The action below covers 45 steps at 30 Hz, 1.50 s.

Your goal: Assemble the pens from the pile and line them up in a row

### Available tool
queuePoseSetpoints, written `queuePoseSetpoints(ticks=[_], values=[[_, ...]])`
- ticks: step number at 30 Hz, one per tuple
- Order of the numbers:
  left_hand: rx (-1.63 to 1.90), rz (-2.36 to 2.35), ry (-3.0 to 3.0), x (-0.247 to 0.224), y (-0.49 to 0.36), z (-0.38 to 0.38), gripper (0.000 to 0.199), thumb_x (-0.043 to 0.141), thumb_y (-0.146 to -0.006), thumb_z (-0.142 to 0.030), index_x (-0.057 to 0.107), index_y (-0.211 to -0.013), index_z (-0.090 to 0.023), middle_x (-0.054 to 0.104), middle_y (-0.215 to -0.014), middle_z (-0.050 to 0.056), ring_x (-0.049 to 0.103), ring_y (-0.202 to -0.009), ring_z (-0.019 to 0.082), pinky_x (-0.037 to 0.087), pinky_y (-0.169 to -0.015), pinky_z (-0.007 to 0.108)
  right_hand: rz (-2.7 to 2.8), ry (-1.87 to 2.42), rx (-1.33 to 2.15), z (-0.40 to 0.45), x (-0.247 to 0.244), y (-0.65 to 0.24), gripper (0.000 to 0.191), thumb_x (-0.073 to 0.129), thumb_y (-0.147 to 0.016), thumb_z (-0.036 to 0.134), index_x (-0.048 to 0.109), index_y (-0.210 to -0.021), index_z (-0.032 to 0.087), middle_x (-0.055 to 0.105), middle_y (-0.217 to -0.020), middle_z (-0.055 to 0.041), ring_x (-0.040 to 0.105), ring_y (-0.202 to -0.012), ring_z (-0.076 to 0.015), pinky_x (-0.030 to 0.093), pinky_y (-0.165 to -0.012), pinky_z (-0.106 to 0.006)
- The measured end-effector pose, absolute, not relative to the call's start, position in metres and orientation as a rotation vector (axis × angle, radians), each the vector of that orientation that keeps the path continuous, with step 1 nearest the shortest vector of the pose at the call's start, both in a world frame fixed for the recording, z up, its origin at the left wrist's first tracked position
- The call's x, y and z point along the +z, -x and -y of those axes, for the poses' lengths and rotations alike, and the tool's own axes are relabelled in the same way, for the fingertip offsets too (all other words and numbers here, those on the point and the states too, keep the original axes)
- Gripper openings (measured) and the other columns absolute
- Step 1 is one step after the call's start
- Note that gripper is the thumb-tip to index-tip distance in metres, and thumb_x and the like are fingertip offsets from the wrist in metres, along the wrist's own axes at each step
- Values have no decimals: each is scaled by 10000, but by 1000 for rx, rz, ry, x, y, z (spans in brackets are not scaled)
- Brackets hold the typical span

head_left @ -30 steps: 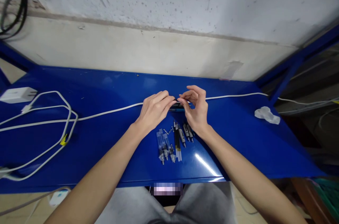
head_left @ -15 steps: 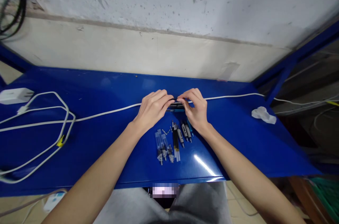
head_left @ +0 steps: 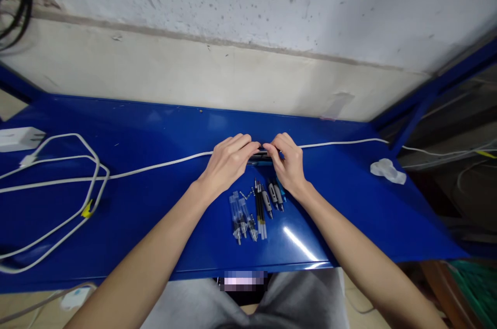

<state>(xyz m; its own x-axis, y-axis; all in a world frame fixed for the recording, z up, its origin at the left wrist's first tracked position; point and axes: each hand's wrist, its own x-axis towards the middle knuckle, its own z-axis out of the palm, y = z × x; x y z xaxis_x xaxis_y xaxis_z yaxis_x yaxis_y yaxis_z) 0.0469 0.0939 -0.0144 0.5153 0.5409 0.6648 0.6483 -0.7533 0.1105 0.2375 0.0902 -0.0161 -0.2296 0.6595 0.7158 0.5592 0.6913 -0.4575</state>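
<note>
My left hand (head_left: 229,159) and my right hand (head_left: 286,159) meet near the middle of the blue table (head_left: 155,215), fingertips pinched close together. Something small and dark shows between them, too hidden to name. Dark pens (head_left: 259,159) lie beneath the fingers, partly covered. Nearer to me are black refills (head_left: 259,207), grey-gripped pen parts (head_left: 266,200), clear barrels (head_left: 235,210) with dark tips, and several tiny pieces (head_left: 247,195).
A white cable (head_left: 159,166) crosses the table behind my hands and coils at the left beside a white adapter (head_left: 19,139). Crumpled white material (head_left: 388,171) lies at the right. A wall (head_left: 217,72) rises behind.
Both hands have stayed together over the pens, with the fingertips shifted slightly. The view has moved a little; the laid-out parts keep their arrangement.
</note>
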Motion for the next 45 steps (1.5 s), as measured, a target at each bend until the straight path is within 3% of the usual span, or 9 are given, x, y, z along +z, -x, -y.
queuePoseSetpoints(ticks=[5, 12, 29, 33, 37, 40, 43, 45], values=[[-1103, 1028, 2642, -11, -48, -90, 234, 464, -1081, -266, 658, -1078, -135, 666, -906, 57, 599, -817, 169, 482, -707, 297, 1912, 944, 144, -90, -16, -237, 386, 511, -1066, 314, 469, -695, 216, 472, -661, 10, 408, -673, -156, 355, -657, -321], [-1134, 1085, 2614, -12, -51, -85, 265, 478, -1073, -232, 673, -912, -151, 626, -816, 18, 567, -752, 132, 405, -603, 269, 1943, 911, 184, -86, -17, -235, 352, 534, -1055, 247, 487, -709, 206, 489, -678, 8, 421, -683, -149, 365, -669, -316], [-1210, 1096, 2666, -11, -49, -84, 259, 479, -1075, -249, 652, -907, -151, 625, -836, 19, 586, -771, 129, 412, -644, 264, 1948, 971, 249, -82, -11, -233, 410, 502, -1070, 336, 461, -681, 214, 466, -663, 5, 408, -684, -156, 351, -684, -321], [-1159, 1078, 2686, -7, -46, -79, 230, 509, -1069, -288, 666, -968, -154, 643, -855, 18, 599, -759, 124, 399, -616, 262, 1926, 1047, 376, -74, -9, -230, 463, 485, -1073, 388, 434, -649, 209, 447, -638, 18, 409, -642, -137, 321, -640, -305], [-1110, 1099, 2637, -12, -43, -79, 301, 470, -1075, -229, 653, -843, -168, 649, -774, 4, 613, -710, 121, 350, -567, 275, 1912, 1078, 636, -74, -3, -232, 495, 486, -1062, 455, 550, -649, 189, 521, -632, 19, 473, -634, -124, 349, -661, -292], [-1117, 1182, 2617, -18, -42, -82, 256, 484, -1073, -256, 674, -920, -179, 700, -800, 5, 659, -722, 127, 361, -567, 267, 1777, 1222, 802, -76, 8, -242, 524, 558, -1005, 538, 606, -627, 179, 526, -589, 19, 470, -613, -130, 345, -638, -294], [-1132, 1248, 2590, -22, -41, -85, 242, 494, -1069, -271, 685, -946, -188, 736, -830, 7, 689, -708, 134, 355, -552, 266, 1709, 1364, 859, -68, 18, -251, 439, 683, -938, 494, 631, -641, 174, 548, -603, 24, 458, -600, -126, 358, -642, -292], [-1144, 1272, 2570, -22, -40, -85, 237, 500, -1064, -264, 686, -937, -190, 742, -828, 3, 699, -699, 139, 351, -545, 268, 1920, 1302, 790, -56, 21, -253, 207, 725, -931, 325, 720, -777, 188, 630, -724, 10, 532, -723, -148, 414, -798, -316]])
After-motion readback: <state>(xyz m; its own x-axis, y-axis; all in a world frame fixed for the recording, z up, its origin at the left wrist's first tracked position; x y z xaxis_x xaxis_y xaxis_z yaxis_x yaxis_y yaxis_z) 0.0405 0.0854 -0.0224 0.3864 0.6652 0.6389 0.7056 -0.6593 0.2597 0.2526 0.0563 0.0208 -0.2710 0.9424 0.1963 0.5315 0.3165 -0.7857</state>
